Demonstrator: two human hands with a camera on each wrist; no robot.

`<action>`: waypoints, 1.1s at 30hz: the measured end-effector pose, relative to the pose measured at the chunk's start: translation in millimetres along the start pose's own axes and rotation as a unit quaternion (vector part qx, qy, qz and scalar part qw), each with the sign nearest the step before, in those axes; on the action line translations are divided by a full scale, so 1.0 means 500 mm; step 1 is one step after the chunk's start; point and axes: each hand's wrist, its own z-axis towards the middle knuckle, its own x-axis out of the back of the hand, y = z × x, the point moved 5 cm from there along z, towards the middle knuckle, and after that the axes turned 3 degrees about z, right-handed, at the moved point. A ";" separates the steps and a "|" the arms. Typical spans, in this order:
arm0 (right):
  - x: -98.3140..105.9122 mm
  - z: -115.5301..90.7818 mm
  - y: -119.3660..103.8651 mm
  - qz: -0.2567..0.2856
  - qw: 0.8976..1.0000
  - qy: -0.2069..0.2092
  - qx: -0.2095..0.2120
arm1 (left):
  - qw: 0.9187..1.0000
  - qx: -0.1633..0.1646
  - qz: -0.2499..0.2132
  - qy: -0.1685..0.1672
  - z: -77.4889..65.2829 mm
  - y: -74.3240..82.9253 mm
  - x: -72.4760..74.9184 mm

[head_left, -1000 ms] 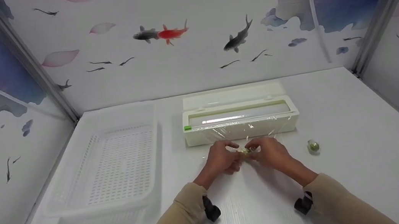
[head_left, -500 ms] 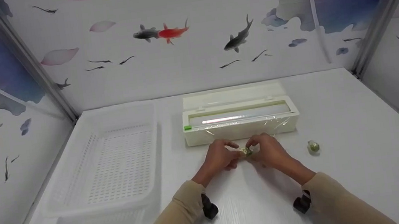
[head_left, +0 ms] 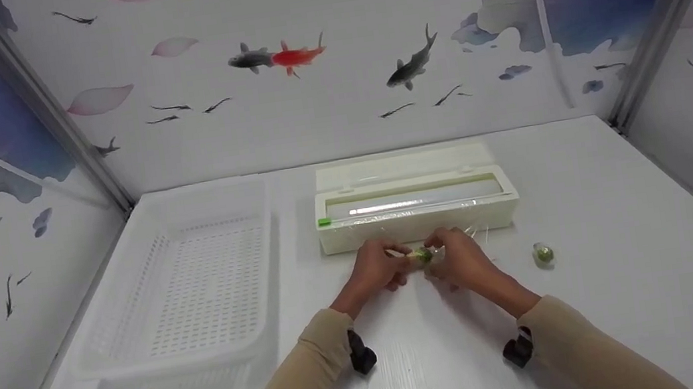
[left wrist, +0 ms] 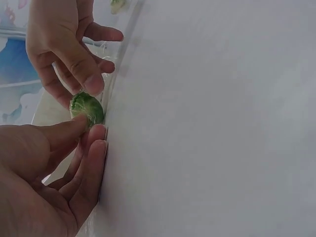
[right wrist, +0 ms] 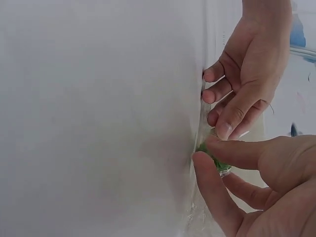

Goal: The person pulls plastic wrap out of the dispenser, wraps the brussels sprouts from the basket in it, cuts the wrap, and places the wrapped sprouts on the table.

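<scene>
A small green Brussels sprout [head_left: 423, 255] with clear film around it is held between my two hands, just in front of the cling film box [head_left: 418, 228]. My left hand [head_left: 376, 267] pinches it between thumb and fingers; in the left wrist view the sprout [left wrist: 89, 107] shows above those fingertips. From the other side, my right hand [head_left: 460, 258] grips it with thumb and fingers, which partly cover the sprout [right wrist: 223, 165] in the right wrist view. Clear cling film [right wrist: 198, 217] runs from the box toward the hands. Off to the right lies another film-wrapped Brussels sprout [head_left: 543, 254].
A white perforated basket [head_left: 168, 363] stands on the left of the white table [head_left: 634, 290]. The box's lid [head_left: 406, 164] is raised at the back, and a green cutter slider [head_left: 324, 221] sits at its left end. Printed panels enclose the table.
Both hands have moved slightly toward the box, with the sprout between them. The sprout shows greener as it turns, and the film in front of the box lies differently. The other sprout stays put.
</scene>
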 end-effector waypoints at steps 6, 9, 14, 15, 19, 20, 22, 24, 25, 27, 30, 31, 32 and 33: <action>0.002 0.011 -0.002 -0.049 0.999 0.016 -0.005 | 1.000 0.011 -0.001 0.007 0.004 -0.001 0.004; 0.006 0.015 -0.001 -0.071 0.997 0.023 -0.010 | 1.000 0.008 0.007 0.016 0.005 0.000 0.005; 0.009 0.020 0.000 -0.083 0.996 0.030 -0.012 | 0.999 -0.014 0.026 0.028 0.007 0.005 0.009; 0.009 0.020 0.000 -0.084 0.996 0.032 -0.011 | 0.999 -0.016 0.029 0.029 0.008 0.005 0.009; 0.008 0.022 -0.003 -0.081 0.996 0.044 -0.003 | 0.998 -0.010 0.040 0.038 0.013 0.002 0.010; 0.007 0.022 -0.004 -0.076 0.996 0.048 0.000 | 0.998 -0.006 0.040 0.041 0.014 0.002 0.010; 0.006 0.023 -0.008 -0.067 0.996 0.052 0.009 | 0.998 0.001 0.038 0.047 0.016 0.000 0.010; 0.005 0.025 -0.011 -0.059 0.997 0.055 0.017 | 0.998 0.004 0.036 0.049 0.018 0.000 0.009; 0.004 0.026 -0.012 -0.058 0.997 0.055 0.019 | 0.998 0.006 0.033 0.047 0.019 0.000 0.008; 0.004 0.027 -0.012 -0.057 0.997 0.055 0.019 | 0.999 0.007 0.031 0.042 0.020 0.000 0.007; 0.004 0.029 -0.010 -0.056 0.997 0.057 0.018 | 0.999 0.001 0.034 0.037 0.020 0.003 0.006; 0.004 0.030 -0.009 -0.054 0.997 0.058 0.020 | 0.999 -0.001 0.035 0.039 0.020 0.004 0.007; 0.004 0.031 -0.009 -0.051 0.997 0.058 0.024 | 0.999 -0.004 0.034 0.042 0.020 0.005 0.008; 0.004 0.031 -0.009 -0.049 0.997 0.058 0.028 | 0.998 -0.006 0.034 0.046 0.020 0.006 0.010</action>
